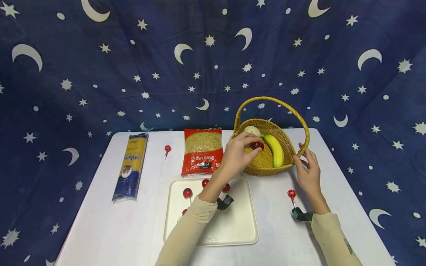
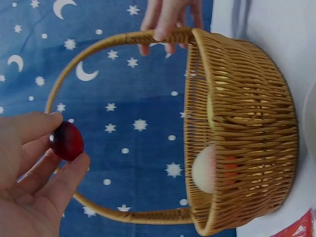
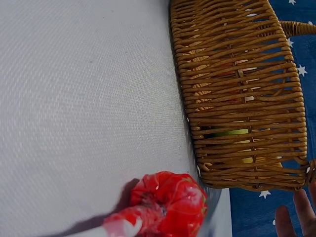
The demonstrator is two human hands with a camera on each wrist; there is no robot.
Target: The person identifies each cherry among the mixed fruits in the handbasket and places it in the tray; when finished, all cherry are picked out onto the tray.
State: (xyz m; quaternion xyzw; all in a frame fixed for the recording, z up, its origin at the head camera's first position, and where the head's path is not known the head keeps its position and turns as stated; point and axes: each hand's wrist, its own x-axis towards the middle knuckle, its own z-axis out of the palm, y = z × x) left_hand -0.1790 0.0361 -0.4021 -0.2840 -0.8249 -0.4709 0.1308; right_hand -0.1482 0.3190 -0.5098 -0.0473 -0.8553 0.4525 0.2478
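Over the open mouth of the wicker basket (image 1: pixel 263 171), the left hand (image 1: pixel 237 153) is pinching a dark red cherry (image 1: pixel 257 145) between thumb and fingertips; in the left wrist view the fruit is showing clear of the basket's rim, framed by the handle (image 1: pixel 266 98). At the basket's right side, the right hand (image 1: pixel 308 171) is holding the foot of that handle, thumb on the near side and fingers behind; only fingertips are showing at the edge of the right wrist view, so how firmly they are gripping is hard to tell. Inside the basket, a yellow banana (image 1: pixel 276 150) is leaning toward the right, and a pale round fruit (image 1: pixel 252 130) is sitting at the back left, partly behind the left hand. In front of the basket and to its left, a cream tray (image 1: pixel 233 229) is lying under the left forearm, with more red cherries (image 1: pixel 188 193) resting on it. Just left of the basket, a red bag of pasta (image 1: pixel 203 142) is lying flat; farther left, a red-wrapped lollipop (image 1: pixel 167 148) is lying, then a blue and yellow spaghetti packet (image 1: pixel 131 166). In front of the basket's right end, a second lollipop (image 1: pixel 291 193) is lying near the right wrist.
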